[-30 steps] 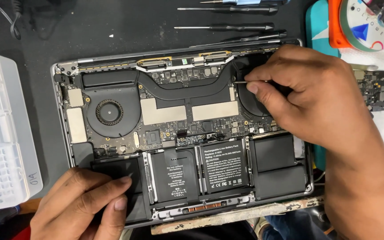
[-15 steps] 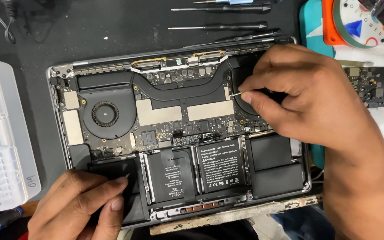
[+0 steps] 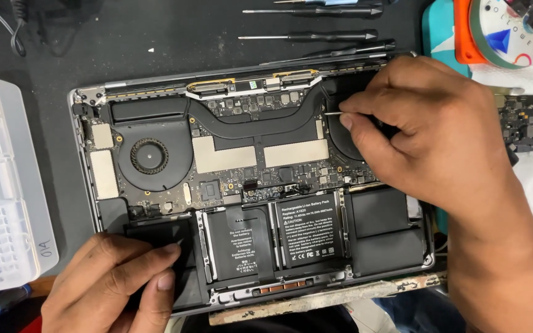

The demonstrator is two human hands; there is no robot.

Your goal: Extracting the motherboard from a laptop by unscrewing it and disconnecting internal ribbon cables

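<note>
Shifted slightly left since a second ago: right hand (image 3: 430, 132), thin tool tip (image 3: 331, 113) now nearer the heat pipe. Opened laptop (image 3: 254, 185) lying bottom-up on dark mat (image 3: 155, 43), between both hands; grey frame, black fan (image 3: 149, 155) at left, two labelled battery cells (image 3: 276, 237) at centre. Right fingers pinched tight on the tool's slim shaft over the right fan area. Left hand (image 3: 115, 287) pressed flat on the lower-left battery corner, fingers loosely spread, holding nothing. Screwdrivers (image 3: 316, 36) above; white tray (image 3: 1, 185) at left.
</note>
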